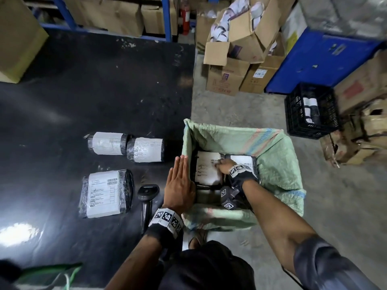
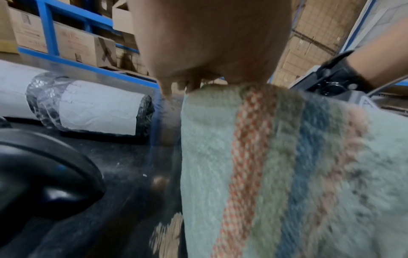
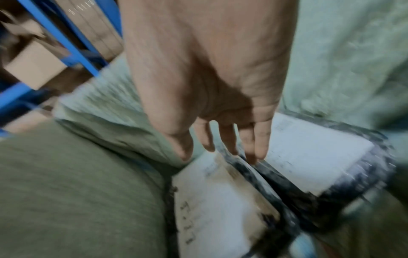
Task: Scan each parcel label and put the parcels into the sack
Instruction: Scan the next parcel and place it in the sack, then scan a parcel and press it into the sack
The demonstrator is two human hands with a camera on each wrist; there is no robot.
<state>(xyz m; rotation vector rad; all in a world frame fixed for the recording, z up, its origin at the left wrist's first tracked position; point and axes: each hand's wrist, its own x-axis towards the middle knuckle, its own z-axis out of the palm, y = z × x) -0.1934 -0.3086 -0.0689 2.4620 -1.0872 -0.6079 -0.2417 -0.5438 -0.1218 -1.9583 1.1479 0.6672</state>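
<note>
Resting inside sack (image 1: pixel 272 155), right hand (image 1: pixel 225 166) fingers (image 3: pixel 260 148) straight, touching parcel (image 1: pixel 207 170).

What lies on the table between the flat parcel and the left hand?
The barcode scanner lies between the flat parcel and the left hand, seen in the head view.

Parcel labels (image 1: pixel 102 191) with barcodes, print too small to read.

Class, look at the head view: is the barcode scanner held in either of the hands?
No: the scanner lies on the black table, beside the flat left hand, while the right hand reaches into the sack.
</note>
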